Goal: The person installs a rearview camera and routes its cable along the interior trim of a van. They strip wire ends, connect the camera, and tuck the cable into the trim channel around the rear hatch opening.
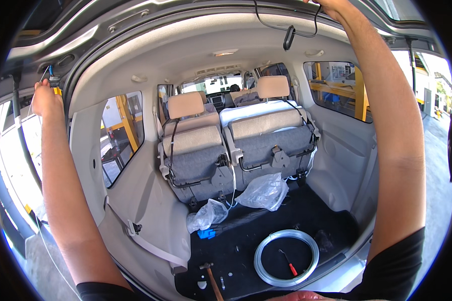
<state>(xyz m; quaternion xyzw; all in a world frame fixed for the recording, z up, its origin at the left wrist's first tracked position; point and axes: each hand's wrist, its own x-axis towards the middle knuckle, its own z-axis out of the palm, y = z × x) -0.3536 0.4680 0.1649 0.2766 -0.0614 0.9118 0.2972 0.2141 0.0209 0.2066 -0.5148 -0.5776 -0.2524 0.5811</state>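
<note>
Both my arms reach up to the raised rear opening of a vehicle. At the upper left, my left hand (46, 99) is closed round a thin pale wire (44, 235), which trails down outside the car. A blue connector-like piece (50, 70) sits just above its fingers, beside the hinge area. A small yellow piece (58, 92) shows beside that hand. At the top edge, my right hand (335, 7), partly cut off, has its fingers closed at a black cable (316, 22). The cable loops down to a dangling oblong black part (289, 38).
Folded rear seats (271, 145) stand ahead. On the black cargo floor (221, 253) lie a wire coil (258, 261), a red-handled screwdriver-like tool (292, 270), a hammer (212, 281), a blue item (206, 234) and plastic bags (266, 192). A gas strut (18, 100) flanks the left side.
</note>
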